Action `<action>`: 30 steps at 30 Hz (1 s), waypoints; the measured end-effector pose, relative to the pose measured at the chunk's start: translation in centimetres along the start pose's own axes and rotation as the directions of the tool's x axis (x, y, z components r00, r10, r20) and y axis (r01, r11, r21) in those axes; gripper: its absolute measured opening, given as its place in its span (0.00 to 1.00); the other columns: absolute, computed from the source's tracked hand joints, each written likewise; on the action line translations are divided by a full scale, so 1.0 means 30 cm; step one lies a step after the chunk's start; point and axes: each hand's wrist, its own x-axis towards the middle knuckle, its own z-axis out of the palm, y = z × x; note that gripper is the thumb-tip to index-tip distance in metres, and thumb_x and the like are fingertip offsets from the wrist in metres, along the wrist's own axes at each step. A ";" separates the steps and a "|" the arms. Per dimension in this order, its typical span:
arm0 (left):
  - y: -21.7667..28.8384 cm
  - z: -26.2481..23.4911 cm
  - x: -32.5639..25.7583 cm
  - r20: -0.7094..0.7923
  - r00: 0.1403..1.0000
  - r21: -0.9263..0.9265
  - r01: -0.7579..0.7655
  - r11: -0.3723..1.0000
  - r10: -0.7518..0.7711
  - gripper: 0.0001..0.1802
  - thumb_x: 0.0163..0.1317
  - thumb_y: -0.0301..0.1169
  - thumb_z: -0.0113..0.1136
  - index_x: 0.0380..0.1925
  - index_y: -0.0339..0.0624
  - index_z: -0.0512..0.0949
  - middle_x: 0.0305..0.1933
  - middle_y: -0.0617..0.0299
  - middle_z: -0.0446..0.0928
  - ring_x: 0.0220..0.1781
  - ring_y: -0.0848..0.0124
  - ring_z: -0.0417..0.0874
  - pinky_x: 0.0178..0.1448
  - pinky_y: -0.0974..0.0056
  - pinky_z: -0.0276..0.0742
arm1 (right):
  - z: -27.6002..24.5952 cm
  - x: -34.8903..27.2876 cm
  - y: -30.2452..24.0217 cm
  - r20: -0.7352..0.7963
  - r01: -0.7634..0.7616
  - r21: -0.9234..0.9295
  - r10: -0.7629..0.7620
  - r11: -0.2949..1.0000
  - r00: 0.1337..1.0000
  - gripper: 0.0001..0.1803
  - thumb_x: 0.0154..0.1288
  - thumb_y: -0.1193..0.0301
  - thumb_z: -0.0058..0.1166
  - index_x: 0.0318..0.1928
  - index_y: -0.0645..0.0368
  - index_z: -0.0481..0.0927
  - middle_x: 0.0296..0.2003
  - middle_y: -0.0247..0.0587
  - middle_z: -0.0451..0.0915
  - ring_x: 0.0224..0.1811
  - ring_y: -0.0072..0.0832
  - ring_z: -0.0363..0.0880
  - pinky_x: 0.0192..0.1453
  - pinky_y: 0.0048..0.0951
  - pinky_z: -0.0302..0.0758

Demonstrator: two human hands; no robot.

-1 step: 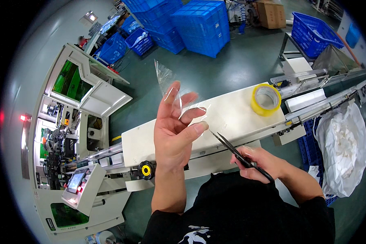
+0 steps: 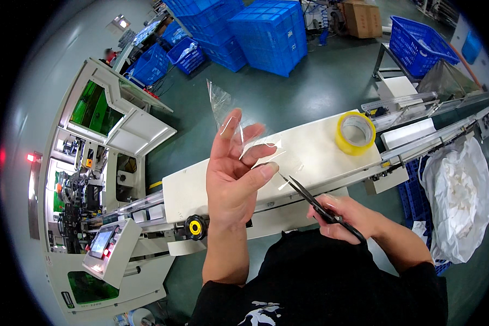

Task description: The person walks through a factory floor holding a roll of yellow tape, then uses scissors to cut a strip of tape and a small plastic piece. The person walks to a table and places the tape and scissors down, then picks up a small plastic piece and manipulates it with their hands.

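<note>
Above the cream-coloured flat cover (image 2: 193, 187) of the conveyor, the left hand (image 2: 231, 187) holds a piece of clear film (image 2: 219, 103), its thumb and index finger apparently clamped on it while the other fingers spread behind. The right hand (image 2: 353, 214) is closed around the handles of the black scissors (image 2: 312, 199); the 2 blades look slightly parted, tips just beside the left thumb. Whether they touch the film, I cannot tell.

A clean cut here likely calls for film drawn taut between the fingers, the thumb tip well back from the blade line, and a smooth stroke made deeper in the blades than at the points, since thin film tends to fold rather than shear.

The film is glossy and creased, rising to a pointed corner above the index finger. Right of it on the cover stands a thick yellow tape roll (image 2: 344, 142), a smooth ring with a pale core. Farther right, a crumpled white sack (image 2: 456, 217) bulges, its soft folds unlike the hard metal of the conveyor rails (image 2: 440, 142).
</note>
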 end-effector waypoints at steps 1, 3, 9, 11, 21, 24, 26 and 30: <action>-0.005 -0.006 -0.001 0.011 1.000 0.009 -0.012 1.000 0.012 0.49 0.46 0.08 0.61 0.71 0.43 0.56 0.62 0.49 0.70 0.56 0.60 0.81 0.51 0.62 0.86 | 0.002 0.004 -0.002 0.003 0.004 -0.004 -0.004 1.000 1.000 0.17 0.57 0.75 0.54 0.48 0.59 0.72 0.27 0.31 0.71 0.26 0.21 0.69 0.34 0.23 0.68; -0.007 -0.007 0.003 0.010 1.000 0.006 -0.014 1.000 0.014 0.50 0.46 0.08 0.61 0.71 0.43 0.56 0.63 0.48 0.70 0.56 0.60 0.81 0.51 0.62 0.86 | 0.000 0.009 -0.008 0.004 0.010 -0.019 -0.010 1.000 1.000 0.17 0.57 0.75 0.53 0.48 0.59 0.72 0.27 0.31 0.71 0.26 0.20 0.69 0.34 0.23 0.68; -0.006 -0.004 0.005 0.025 1.000 -0.001 0.000 1.000 0.000 0.50 0.46 0.07 0.60 0.71 0.42 0.55 0.64 0.48 0.69 0.58 0.59 0.80 0.52 0.62 0.85 | -0.009 0.011 0.001 -0.010 -0.021 -0.032 0.020 0.999 1.000 0.18 0.58 0.72 0.56 0.49 0.62 0.73 0.28 0.38 0.74 0.30 0.28 0.75 0.36 0.30 0.72; -0.006 -0.002 0.005 0.026 1.000 0.007 -0.001 1.000 0.001 0.50 0.46 0.07 0.59 0.71 0.43 0.55 0.64 0.48 0.69 0.58 0.59 0.80 0.52 0.61 0.85 | -0.013 0.014 0.003 -0.002 -0.026 -0.018 0.026 1.000 1.000 0.17 0.58 0.72 0.56 0.49 0.62 0.73 0.28 0.38 0.74 0.30 0.27 0.75 0.36 0.29 0.73; -0.001 0.005 0.004 0.019 1.000 0.018 -0.002 1.000 0.002 0.50 0.46 0.08 0.58 0.72 0.44 0.53 0.65 0.49 0.68 0.58 0.61 0.80 0.53 0.60 0.83 | -0.011 0.013 0.001 -0.037 -0.003 -0.022 0.002 1.000 0.999 0.15 0.59 0.71 0.57 0.45 0.63 0.75 0.26 0.38 0.74 0.28 0.25 0.75 0.34 0.27 0.73; -0.001 0.005 0.004 0.020 1.000 0.017 -0.004 1.000 0.004 0.50 0.46 0.08 0.58 0.72 0.44 0.53 0.65 0.49 0.68 0.58 0.61 0.80 0.53 0.60 0.83 | -0.008 0.012 0.004 -0.052 0.013 -0.014 -0.013 1.000 0.999 0.14 0.59 0.71 0.57 0.44 0.63 0.75 0.25 0.37 0.74 0.27 0.24 0.75 0.34 0.26 0.72; -0.001 0.005 0.004 0.020 1.000 0.015 -0.005 1.000 0.005 0.50 0.46 0.08 0.57 0.72 0.44 0.53 0.65 0.49 0.68 0.58 0.61 0.80 0.53 0.60 0.83 | -0.008 0.011 0.005 -0.057 0.011 -0.014 -0.012 1.000 0.998 0.13 0.60 0.72 0.57 0.44 0.62 0.75 0.25 0.37 0.74 0.27 0.24 0.74 0.33 0.26 0.72; -0.005 0.003 0.005 0.013 1.000 0.018 -0.011 1.000 0.010 0.50 0.47 0.08 0.57 0.72 0.44 0.53 0.65 0.49 0.68 0.58 0.61 0.80 0.54 0.60 0.84 | -0.003 0.010 0.014 -0.052 0.009 -0.008 -0.010 1.000 0.999 0.12 0.60 0.73 0.57 0.44 0.59 0.74 0.24 0.30 0.69 0.24 0.19 0.67 0.31 0.22 0.66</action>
